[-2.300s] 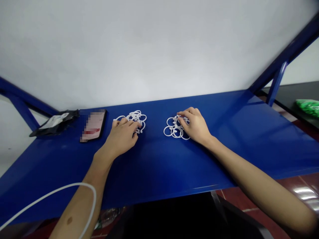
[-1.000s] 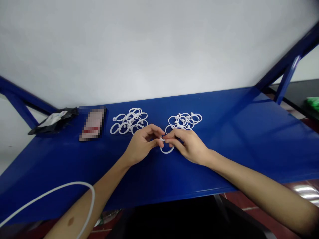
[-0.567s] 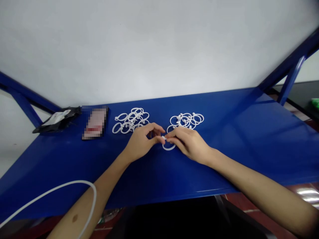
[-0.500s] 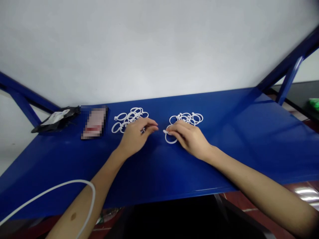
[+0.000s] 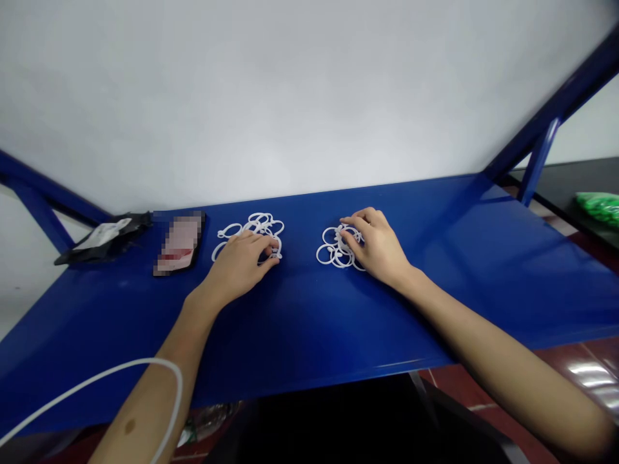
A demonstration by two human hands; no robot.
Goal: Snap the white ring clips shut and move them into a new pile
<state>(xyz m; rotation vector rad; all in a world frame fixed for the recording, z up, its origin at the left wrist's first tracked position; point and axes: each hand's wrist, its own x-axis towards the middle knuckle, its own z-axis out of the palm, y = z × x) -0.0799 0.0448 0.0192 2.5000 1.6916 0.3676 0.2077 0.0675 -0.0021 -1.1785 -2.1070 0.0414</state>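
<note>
My left hand (image 5: 239, 261) rests over the left pile of white plastic rings (image 5: 261, 222), its fingers curled but apart from the thumb. One ring's edge shows right at the thumb tip, and the hand hides the near part of the pile. At the right pile of white rings (image 5: 341, 256), my right hand (image 5: 374, 245) is open, with index finger and thumb spread over the rings and touching or nearly touching them. Small knobs stick out from several rings. The right pile's far right side is covered by the hand.
A phone-like flat object (image 5: 178, 245), blurred out, lies left of the rings on the blue table (image 5: 309, 322). Beyond it sits a black plastic package (image 5: 109, 238) with a white label. A white cable (image 5: 97, 377) loops over my left forearm. Blue metal braces rise at both sides.
My right hand has let go of the ring it pinched and moved up and right over its pile. My left hand has shifted left onto the left pile. The view has tilted slightly.
</note>
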